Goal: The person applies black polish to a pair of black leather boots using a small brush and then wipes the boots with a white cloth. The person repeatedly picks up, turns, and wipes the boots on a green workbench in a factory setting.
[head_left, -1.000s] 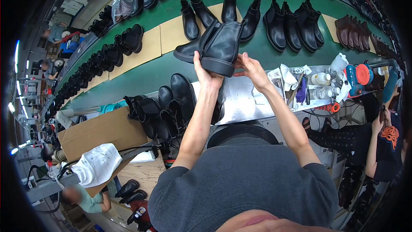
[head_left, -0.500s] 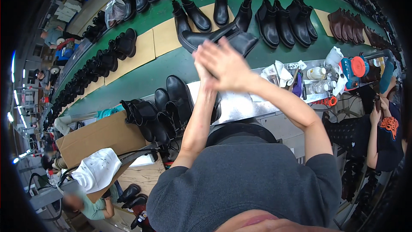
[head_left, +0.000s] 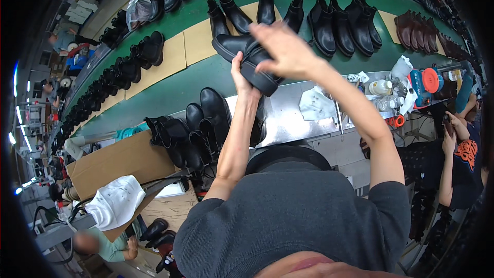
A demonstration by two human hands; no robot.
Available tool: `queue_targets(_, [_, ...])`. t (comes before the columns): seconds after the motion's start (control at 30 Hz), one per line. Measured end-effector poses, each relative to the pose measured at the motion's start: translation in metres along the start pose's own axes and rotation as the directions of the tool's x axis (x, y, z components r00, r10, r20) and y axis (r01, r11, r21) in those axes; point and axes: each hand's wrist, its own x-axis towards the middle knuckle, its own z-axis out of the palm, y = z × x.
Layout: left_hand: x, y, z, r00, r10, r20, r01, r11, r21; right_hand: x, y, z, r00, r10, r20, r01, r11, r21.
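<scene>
Boot now tilted sideways, left hand gripping

A long green conveyor belt curves across the hall, with a steel table along its near edge. Bright ceiling lamps glow far left over a wooden floor.

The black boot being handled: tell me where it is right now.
In the head view, upper centre, the black boot is gripped by the left hand above the green conveyor belt, with the right hand over it.
</scene>
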Motion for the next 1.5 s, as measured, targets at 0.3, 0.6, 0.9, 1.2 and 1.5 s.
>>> queue_targets(0.3, [-0.007, 0.003, 0.012, 0.998, -0.042, -0.038, 0.028, 0.955, -0.296, -0.030, 0.043, -0.016, 0.832, 0.554, 0.025, -0.436, 0.627, 0.646])
queue_targets(0.6, [0.000, -0.013, 0.017, 0.980, -0.111, -0.165, 0.041, 0.924, -0.379, -0.037, 0.017, 0.008, 0.806, 0.562, 0.183, -0.437, 0.358, 0.825])
queue_targets(0.9, [-0.012, -0.025, 0.011, 0.993, -0.082, -0.088, 0.059, 0.970, -0.237, -0.036, 0.009, 0.007, 0.599, 0.759, 0.254, -0.664, 0.295, 0.687])
queue_targets(1.2, [-0.081, -0.056, -0.022, 0.988, -0.086, -0.130, 0.124, 0.939, 0.322, -0.127, -0.003, 0.016, 0.596, 0.758, -0.265, -0.390, 0.562, 0.729])
queue_targets(1.5, [-0.320, -0.084, -0.189, 0.499, 0.234, -0.834, -0.122, 0.972, 0.200, -0.202, -0.049, 0.104, 0.858, 0.481, 0.178, -0.513, 0.812, 0.277])
